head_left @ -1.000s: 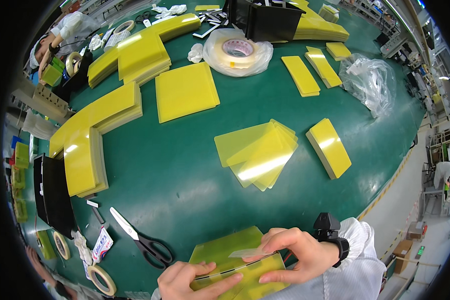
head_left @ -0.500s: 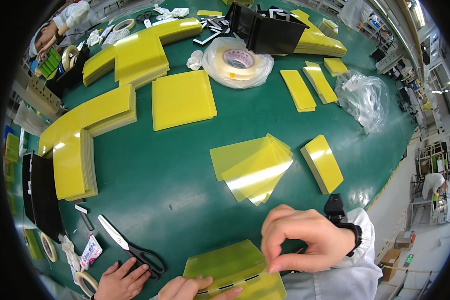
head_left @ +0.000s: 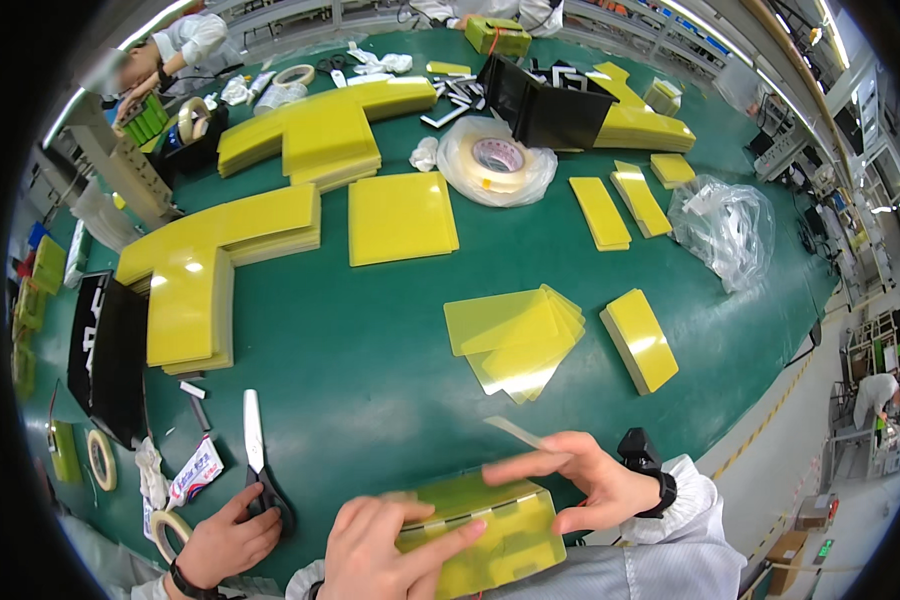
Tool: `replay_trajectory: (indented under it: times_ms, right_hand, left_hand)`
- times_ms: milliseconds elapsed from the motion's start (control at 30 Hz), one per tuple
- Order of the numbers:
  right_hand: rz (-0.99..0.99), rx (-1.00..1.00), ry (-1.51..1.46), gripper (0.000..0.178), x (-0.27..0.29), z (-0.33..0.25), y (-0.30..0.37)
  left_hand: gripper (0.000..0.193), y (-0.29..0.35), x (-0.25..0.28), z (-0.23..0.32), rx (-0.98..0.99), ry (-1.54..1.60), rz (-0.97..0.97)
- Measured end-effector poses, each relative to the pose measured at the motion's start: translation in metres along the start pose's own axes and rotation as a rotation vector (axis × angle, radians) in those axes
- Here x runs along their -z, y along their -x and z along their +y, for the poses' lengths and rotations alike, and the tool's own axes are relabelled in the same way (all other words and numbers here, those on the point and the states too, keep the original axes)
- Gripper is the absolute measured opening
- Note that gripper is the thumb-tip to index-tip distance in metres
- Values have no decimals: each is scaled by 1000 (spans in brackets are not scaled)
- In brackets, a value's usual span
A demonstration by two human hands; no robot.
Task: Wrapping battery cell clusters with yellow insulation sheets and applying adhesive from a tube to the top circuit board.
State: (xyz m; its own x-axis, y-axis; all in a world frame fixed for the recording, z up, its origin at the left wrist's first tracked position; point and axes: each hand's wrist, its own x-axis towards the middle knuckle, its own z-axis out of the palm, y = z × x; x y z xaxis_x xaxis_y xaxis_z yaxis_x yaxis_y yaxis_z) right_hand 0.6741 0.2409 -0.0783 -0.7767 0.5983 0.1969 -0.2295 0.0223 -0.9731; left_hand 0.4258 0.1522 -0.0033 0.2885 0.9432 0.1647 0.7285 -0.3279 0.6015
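Note:
A small stack of yellow sheets [head_left: 510,540] lies at the near table edge, with a pale tape line across its top. My left hand [head_left: 385,540] lies flat over its left half, fingers pressing along the tape line. My right hand [head_left: 580,485] grips the stack's right end with the thumb. Its fingers hold up a short strip of clear tape [head_left: 515,433] just above the stack. At the lower left, another person's hand [head_left: 225,540] rests on the black handles of white-bladed scissors [head_left: 255,450].
Fanned thin yellow sheets [head_left: 515,335] and a yellow block [head_left: 640,340] lie beyond the stack on the green table [head_left: 370,370]. Farther off are large yellow board stacks [head_left: 190,300], a bagged tape roll [head_left: 495,160] and a clear plastic bag [head_left: 725,225]. Tape rolls [head_left: 165,525] sit at lower left.
My left hand has come up onto the stack's top. My right hand now holds a tape strip above it. The other person's hand has reached the scissors' handles.

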Motion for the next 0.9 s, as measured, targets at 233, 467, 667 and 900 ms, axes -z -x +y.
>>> replay_trajectory:
  times_ms: [233,467,667,900]
  right_hand:
    - [14,-214,-278,68,-11,-14,13]
    - [-24,-64,-83,73,-11,-3,14]
    - [63,-117,-63,75,-20,-3,20]
    - [238,18,-22,82,-53,-2,55]
  left_hand:
    - [25,122,-64,-42,-269,218,344]
    - [15,111,-110,14,217,371,366]
    - [38,111,-137,27,189,309,378]
    - [88,102,-134,3,146,287,337]
